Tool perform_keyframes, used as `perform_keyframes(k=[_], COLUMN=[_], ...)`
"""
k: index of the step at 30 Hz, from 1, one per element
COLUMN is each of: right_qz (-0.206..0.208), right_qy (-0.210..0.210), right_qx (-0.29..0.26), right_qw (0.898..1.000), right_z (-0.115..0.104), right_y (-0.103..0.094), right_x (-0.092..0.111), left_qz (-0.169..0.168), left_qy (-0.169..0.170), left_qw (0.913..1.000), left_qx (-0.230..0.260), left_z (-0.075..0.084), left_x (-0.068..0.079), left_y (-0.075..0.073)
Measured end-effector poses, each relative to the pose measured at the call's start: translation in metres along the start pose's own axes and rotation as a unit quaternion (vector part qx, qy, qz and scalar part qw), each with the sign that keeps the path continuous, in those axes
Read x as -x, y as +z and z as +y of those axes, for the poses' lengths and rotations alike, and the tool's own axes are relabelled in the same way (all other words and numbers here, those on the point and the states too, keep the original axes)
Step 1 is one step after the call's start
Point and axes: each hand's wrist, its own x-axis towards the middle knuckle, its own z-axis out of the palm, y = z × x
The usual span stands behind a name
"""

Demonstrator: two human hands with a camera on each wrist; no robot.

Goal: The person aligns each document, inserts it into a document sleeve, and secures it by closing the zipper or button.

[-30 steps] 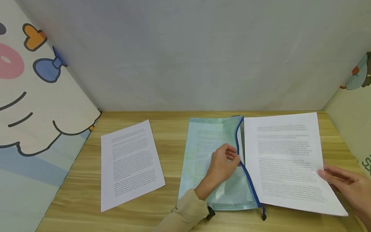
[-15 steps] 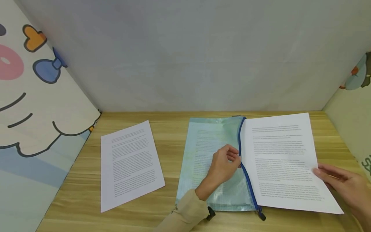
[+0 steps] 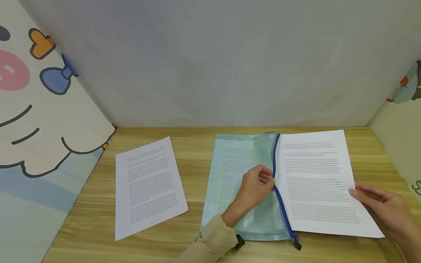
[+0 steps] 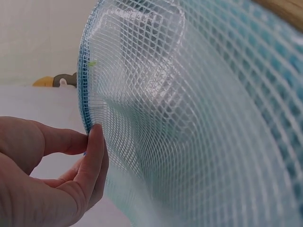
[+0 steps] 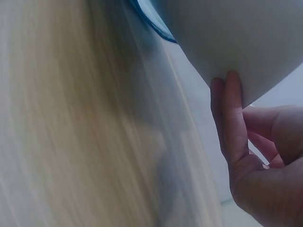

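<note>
A pale green mesh zipper pouch (image 3: 227, 160) with a blue zipper edge lies on the table, and printed text shows through it. My left hand (image 3: 254, 186) pinches the pouch's edge at the opening; the left wrist view shows thumb and fingers on the mesh (image 4: 156, 104). From that opening a printed sheet of paper (image 3: 312, 175) sticks out to the right, its left edge under the zipper. My right hand (image 3: 383, 204) pinches the sheet's right edge, thumb on top. In the right wrist view the fingers (image 5: 232, 109) lie under the raised paper (image 5: 251, 42).
Another printed sheet (image 3: 149, 190) lies flat on the left of the wooden table (image 3: 197, 171). A pale wall (image 3: 230, 65) rises behind the table, with a cartoon-printed panel (image 3: 49, 120) at the left. A zipper pull (image 3: 297, 244) hangs at the pouch's near corner.
My right hand has moved left with the sheet, and its left edge now lies at the zipper, partly inside the opening. My left hand keeps its pinch on the pouch edge.
</note>
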Motion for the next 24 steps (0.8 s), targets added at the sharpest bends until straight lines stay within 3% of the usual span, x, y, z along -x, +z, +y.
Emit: perform_keyframes(k=[7, 15, 24], right_qz=[-0.008, -0.032, -0.041], right_qy=[-0.029, -0.051, -0.053], right_qx=[0.069, 0.016, 0.011], right_qw=[0.997, 0.998, 0.998], right_z=[-0.006, -0.008, -0.009], right_y=[0.016, 0.030, 0.047], right_x=[-0.002, -0.002, -0.005], left_qz=[-0.006, -0.009, -0.010], left_qy=[0.007, 0.012, 0.017], left_qw=[0.9999, 0.9997, 0.9993], left_qx=[0.011, 0.018, 0.031], left_z=[0.001, 0.001, 0.001], left_x=[0.000, 0.001, 0.000], left_y=[-0.001, 0.000, -0.001])
